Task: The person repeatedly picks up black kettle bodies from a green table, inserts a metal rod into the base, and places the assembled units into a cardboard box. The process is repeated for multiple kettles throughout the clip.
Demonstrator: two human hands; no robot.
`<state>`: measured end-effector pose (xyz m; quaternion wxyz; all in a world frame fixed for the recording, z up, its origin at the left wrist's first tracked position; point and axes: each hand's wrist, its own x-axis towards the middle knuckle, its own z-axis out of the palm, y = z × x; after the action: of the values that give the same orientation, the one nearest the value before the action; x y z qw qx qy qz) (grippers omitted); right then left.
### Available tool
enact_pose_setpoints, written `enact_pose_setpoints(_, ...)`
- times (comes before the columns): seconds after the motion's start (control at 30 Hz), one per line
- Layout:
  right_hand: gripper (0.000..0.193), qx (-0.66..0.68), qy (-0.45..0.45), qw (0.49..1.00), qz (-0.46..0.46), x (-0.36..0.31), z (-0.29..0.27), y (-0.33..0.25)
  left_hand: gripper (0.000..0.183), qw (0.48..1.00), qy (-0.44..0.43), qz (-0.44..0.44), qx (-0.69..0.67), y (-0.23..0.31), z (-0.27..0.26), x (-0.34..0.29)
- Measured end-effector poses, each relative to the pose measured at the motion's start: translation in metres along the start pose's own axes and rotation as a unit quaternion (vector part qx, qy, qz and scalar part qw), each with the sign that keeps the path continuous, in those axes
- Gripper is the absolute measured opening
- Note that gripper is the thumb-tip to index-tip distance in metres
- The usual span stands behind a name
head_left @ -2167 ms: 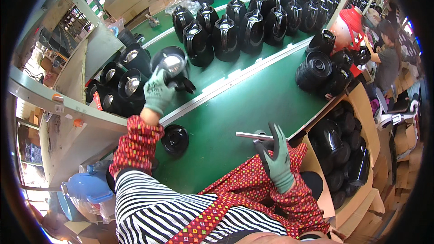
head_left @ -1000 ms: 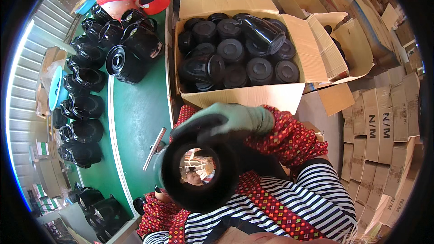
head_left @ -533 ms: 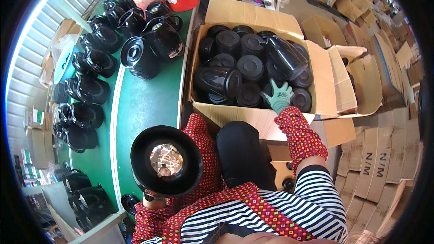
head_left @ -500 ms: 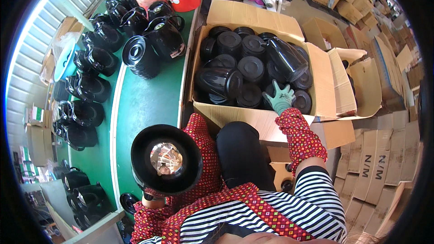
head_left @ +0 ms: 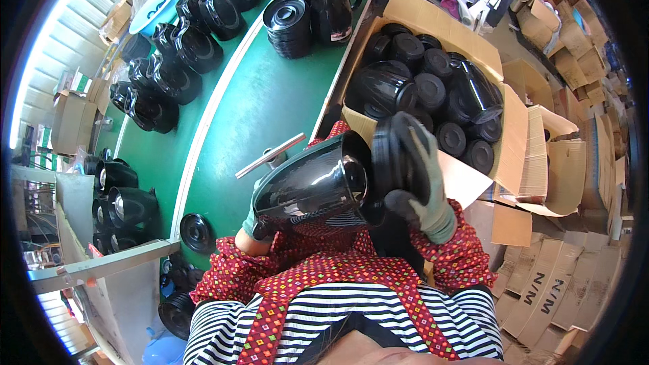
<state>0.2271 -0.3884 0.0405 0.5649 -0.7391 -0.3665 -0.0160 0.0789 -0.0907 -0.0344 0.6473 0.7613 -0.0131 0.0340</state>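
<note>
Near the green counter [head_left: 253, 88], the left hand [head_left: 251, 222] cups a glossy black tapered jug [head_left: 304, 186], likely stiff but slippery and best held round its belly, while the right hand [head_left: 427, 196] pinches a ribbed black round part [head_left: 388, 162] beside it.

The left camera on my head looks steeply down, near to my fingers [head_left: 431, 176]; its wide, bending view takes in the green surface [head_left: 270, 94] at left and a cardboard box [head_left: 443, 23] at right.
</note>
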Motion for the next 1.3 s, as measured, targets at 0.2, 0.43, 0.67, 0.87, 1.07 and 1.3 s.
enact_pose_setpoints(0.2,0.101,0.037,-0.056,0.998,0.014,-0.003,0.025,-0.037,0.057,0.986,0.013,0.124,0.11,-0.004,0.0,-0.001)
enact_pose_setpoints(0.43,0.099,0.082,-0.042,0.996,-0.013,-0.01,0.034,-0.046,0.058,0.951,0.079,0.215,0.207,-0.007,-0.012,-0.003)
enact_pose_setpoints(0.67,0.066,0.389,-0.099,0.839,0.367,-0.001,0.027,-0.024,0.049,0.975,0.148,0.126,0.109,0.088,-0.023,0.007)
enact_pose_setpoints(0.87,0.078,0.205,-0.168,0.954,0.141,-0.006,-0.007,-0.021,0.068,0.985,0.068,0.033,-0.153,0.045,-0.029,0.008)
enact_pose_setpoints(1.07,0.08,0.341,-0.008,0.938,0.06,-0.01,0.028,-0.05,0.057,0.988,0.053,0.116,0.082,0.095,-0.024,0.014)
enact_pose_setpoints(1.3,0.076,0.328,-0.118,0.914,0.207,-0.026,0.011,-0.016,0.055,0.931,0.052,0.25,0.261,0.119,-0.029,0.021)
